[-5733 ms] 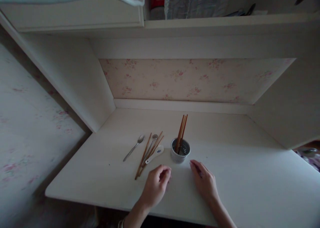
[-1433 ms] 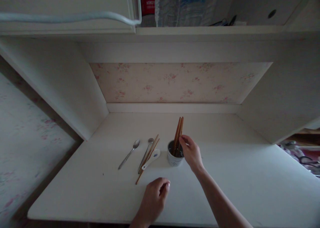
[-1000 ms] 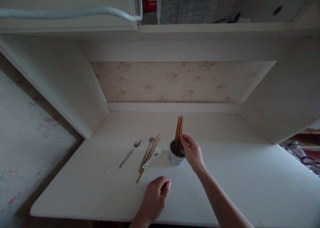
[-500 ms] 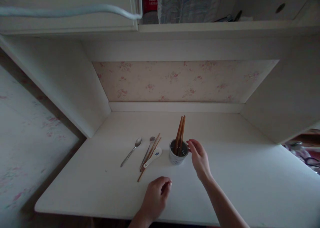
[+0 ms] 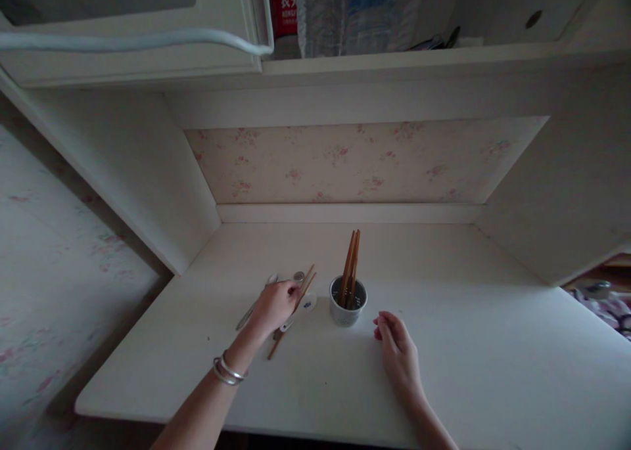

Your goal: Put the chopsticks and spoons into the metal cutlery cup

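Observation:
My left hand (image 5: 275, 304) reaches over the utensils left of the cup, its fingers pinched at a pair of wooden chopsticks (image 5: 306, 284). Partly beneath the hand lie a metal spoon (image 5: 245, 318), a second metal utensil with a round end (image 5: 298, 276), and a white ceramic spoon (image 5: 309, 301) with a blue mark. A white perforated cup (image 5: 345, 316) stands upright, with several brown chopsticks (image 5: 349, 266) leaning in it. To the right of the cup and apart from it, my right hand (image 5: 398, 345) is loosely curled with nothing visible in it.
The white desk (image 5: 468, 345) has panels on both sides and a flowered back wall (image 5: 340, 161). Overhead runs a shelf (image 5: 394, 66) with plastic-wrapped bottles (image 5: 345, 16). A cabinet door with a long pale handle (image 5: 133, 41) hangs at the upper left.
My left hand has moved forward and left, from the desk's front onto the utensils. The right hand has let go of the cup's rim and drawn back toward me.

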Tool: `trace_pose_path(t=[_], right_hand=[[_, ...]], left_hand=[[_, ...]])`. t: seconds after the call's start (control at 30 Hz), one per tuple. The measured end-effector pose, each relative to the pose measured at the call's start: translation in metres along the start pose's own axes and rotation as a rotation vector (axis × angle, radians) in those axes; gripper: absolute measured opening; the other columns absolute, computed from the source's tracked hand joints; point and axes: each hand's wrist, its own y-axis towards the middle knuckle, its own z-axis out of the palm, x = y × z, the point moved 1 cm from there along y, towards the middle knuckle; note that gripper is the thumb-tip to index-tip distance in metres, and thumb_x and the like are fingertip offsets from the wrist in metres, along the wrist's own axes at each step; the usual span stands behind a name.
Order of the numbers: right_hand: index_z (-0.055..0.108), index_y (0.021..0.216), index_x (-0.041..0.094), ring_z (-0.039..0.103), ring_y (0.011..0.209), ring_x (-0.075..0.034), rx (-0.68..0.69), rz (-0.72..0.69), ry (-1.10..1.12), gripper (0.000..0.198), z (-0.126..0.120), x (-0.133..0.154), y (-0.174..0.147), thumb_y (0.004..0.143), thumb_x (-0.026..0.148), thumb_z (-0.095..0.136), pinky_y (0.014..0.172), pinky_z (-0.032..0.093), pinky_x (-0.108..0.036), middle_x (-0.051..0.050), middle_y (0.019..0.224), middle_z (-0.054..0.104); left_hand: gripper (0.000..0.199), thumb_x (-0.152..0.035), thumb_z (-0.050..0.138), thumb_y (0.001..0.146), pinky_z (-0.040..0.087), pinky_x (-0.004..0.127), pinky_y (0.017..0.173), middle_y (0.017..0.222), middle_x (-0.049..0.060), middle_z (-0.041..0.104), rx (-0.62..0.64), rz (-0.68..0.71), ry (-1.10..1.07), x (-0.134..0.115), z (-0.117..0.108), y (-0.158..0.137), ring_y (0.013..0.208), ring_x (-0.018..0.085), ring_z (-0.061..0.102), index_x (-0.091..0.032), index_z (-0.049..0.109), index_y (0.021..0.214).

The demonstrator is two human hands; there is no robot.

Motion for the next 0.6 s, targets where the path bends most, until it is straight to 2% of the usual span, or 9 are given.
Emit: trace_pose_path(t=[0.17,0.33,0.43,0.6], right_hand=[[0.061,0.098,0.021,0.062,0.068,-0.020,0.016,-0.016,0.008,0.045,0.000,0.000,0.001,0.077,0.060,0.054,0.066,0.051,-0.032,-0.006,0.085,0.069],[0.061,0.097,0.021,0.062,0.066,-0.019,0.035,-0.019,-0.003,0.042,-0.001,0.006,-0.001,0.079,0.058,0.053,0.064,0.051,-0.031,-0.006,0.084,0.068],[0.062,0.094,0.021,0.062,0.064,-0.019,0.033,-0.033,0.005,0.039,0.000,0.008,-0.001,0.079,0.056,0.054,0.062,0.052,-0.031,-0.006,0.082,0.068],[0.061,0.097,0.021,0.063,0.066,-0.019,0.060,-0.020,-0.003,0.039,0.002,0.005,0.000,0.079,0.056,0.054,0.064,0.052,-0.031,-0.006,0.085,0.069]], left_hand=[[0.020,-0.020,0.051,0.085,0.045,0.028,0.076,0.092,0.007,0.073,0.041,-0.021,0.136,0.002,0.018,0.030,0.087,0.020,0.067,-0.023,0.070,0.082],[0.016,-0.023,0.052,0.083,0.047,0.032,0.077,0.095,0.012,0.071,0.066,-0.033,0.230,0.001,0.028,0.037,0.090,0.025,0.067,-0.018,0.068,0.085],[0.021,-0.027,0.051,0.085,0.047,0.034,0.077,0.096,0.016,0.071,0.082,-0.050,0.257,0.002,0.031,0.038,0.091,0.027,0.067,-0.016,0.067,0.091],[0.026,-0.025,0.046,0.086,0.045,0.036,0.085,0.101,0.020,0.069,0.138,-0.082,0.235,0.005,0.035,0.043,0.099,0.028,0.064,-0.012,0.069,0.089]])
